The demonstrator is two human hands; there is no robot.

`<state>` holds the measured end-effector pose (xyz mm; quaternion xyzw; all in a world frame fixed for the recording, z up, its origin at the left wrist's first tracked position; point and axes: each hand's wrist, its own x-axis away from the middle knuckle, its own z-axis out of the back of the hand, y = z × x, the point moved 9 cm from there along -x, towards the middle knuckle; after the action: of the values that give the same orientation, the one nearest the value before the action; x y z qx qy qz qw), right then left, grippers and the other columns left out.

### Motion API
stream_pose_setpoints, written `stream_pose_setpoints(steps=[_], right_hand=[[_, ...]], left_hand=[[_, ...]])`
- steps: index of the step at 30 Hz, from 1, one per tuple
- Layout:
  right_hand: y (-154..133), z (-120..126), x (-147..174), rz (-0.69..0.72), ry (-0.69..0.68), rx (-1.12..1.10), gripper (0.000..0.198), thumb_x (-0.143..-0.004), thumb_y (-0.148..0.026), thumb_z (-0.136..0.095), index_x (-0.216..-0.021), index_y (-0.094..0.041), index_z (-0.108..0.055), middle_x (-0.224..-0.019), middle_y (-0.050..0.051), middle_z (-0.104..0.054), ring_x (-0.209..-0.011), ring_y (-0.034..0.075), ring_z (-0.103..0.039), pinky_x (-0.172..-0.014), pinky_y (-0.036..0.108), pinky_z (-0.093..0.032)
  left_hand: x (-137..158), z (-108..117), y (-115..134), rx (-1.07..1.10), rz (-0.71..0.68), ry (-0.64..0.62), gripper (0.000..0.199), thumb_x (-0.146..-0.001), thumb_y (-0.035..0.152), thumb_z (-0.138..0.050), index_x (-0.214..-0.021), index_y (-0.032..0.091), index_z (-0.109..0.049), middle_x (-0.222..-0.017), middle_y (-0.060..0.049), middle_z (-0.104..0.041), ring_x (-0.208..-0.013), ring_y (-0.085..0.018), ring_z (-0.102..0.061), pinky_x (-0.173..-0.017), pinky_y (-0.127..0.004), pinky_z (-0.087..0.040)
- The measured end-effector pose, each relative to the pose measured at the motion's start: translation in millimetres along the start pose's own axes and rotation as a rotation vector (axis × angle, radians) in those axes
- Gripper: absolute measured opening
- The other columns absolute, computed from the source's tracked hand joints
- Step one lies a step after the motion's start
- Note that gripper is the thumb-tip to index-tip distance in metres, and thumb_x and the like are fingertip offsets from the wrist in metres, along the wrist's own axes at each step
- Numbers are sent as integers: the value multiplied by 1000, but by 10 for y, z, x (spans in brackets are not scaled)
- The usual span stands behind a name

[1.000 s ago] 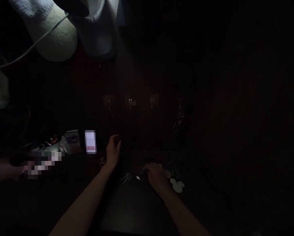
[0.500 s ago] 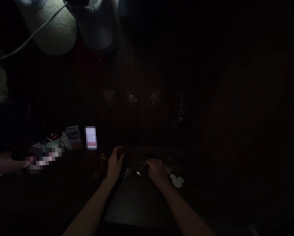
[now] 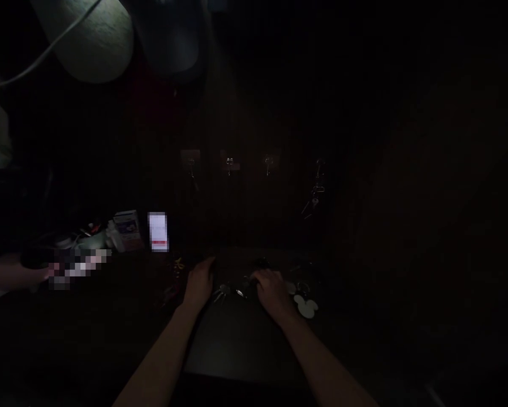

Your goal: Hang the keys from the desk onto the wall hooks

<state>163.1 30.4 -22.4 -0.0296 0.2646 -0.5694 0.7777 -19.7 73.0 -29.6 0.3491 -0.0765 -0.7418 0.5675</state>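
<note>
In the dim light, my left hand [image 3: 199, 281] rests on the dark tabletop, its fingers loosely bent and slightly apart, with nothing visible in them. A bunch of keys [image 3: 223, 290] lies just right of it. My right hand [image 3: 273, 289] is closed, fingertips curled down; what they hold, if anything, is lost in shadow. Close to those fingertips lies a small shiny metal piece [image 3: 240, 293]. On the other side of the right hand are a white mouse-head-shaped tag [image 3: 306, 306] and a metal ring [image 3: 304, 287]. Left of my left hand is a small yellow item [image 3: 178, 263].
Several metal hooks [image 3: 229, 163] are on the panel ahead; keys [image 3: 314, 202] hang from the rightmost. A lit phone screen [image 3: 158, 232] stands at left, beside a small box [image 3: 129, 229]. Another person's hand [image 3: 18, 271] is at far left. Caps [image 3: 95, 48] hang above.
My left hand's thumb and fingers have drawn closer together. The right hand stays about where it was, among the keys. The view has shifted slightly.
</note>
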Motion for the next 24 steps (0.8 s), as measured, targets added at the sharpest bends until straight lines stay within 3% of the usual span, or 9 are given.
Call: stream_pose_setpoints(steps=[4,10,15,20,24], right_hand=[[13,-7,-4,-4,7,-7,33,-75,0,-39,-89,-21,-61,-94,2,-65,-92,17,-53,-84,30,-29],[10,-9,3,0,-5,-17,37,-74,2,-38,-91,-20,-61,-95,3,-65,-94,17,-53,-84,30,-30],[4,4,2,4,7,-15,35,-73,1,-39,-91,-21,-61,-95,2,-65,-95,17,-53,-85,30,-29],[7,-5,-6,12,6,-11,34,-73,0,-40,-89,-21,-61,-95,3,-65,-95,17,-52,-85,30,-29],[-19,22,4,26,13,-21,33,-74,0,-40,-90,-20,-60,-93,2,-65,-94,17,-52,-84,30,-29]], left_hand=[[0,-37,50,-70,-18,-59,49,-70,0,-43,-114,17,-57,-122,-10,-58,-115,-21,-51,-99,-39,-37],[13,-50,131,101,-44,-139,29,-77,10,-40,-91,22,-62,-96,-3,-67,-94,-17,-60,-89,-31,-43],[14,106,79,72,45,17,25,-84,24,-41,-104,22,-57,-100,-5,-65,-94,-19,-60,-84,-33,-44],[44,70,153,-178,25,-27,33,-71,47,-60,-87,19,-64,-94,-8,-63,-94,-25,-56,-81,-36,-42],[47,-4,147,-115,22,-88,29,-68,40,-65,-90,20,-63,-94,-6,-63,-93,-23,-57,-79,-34,-42]])
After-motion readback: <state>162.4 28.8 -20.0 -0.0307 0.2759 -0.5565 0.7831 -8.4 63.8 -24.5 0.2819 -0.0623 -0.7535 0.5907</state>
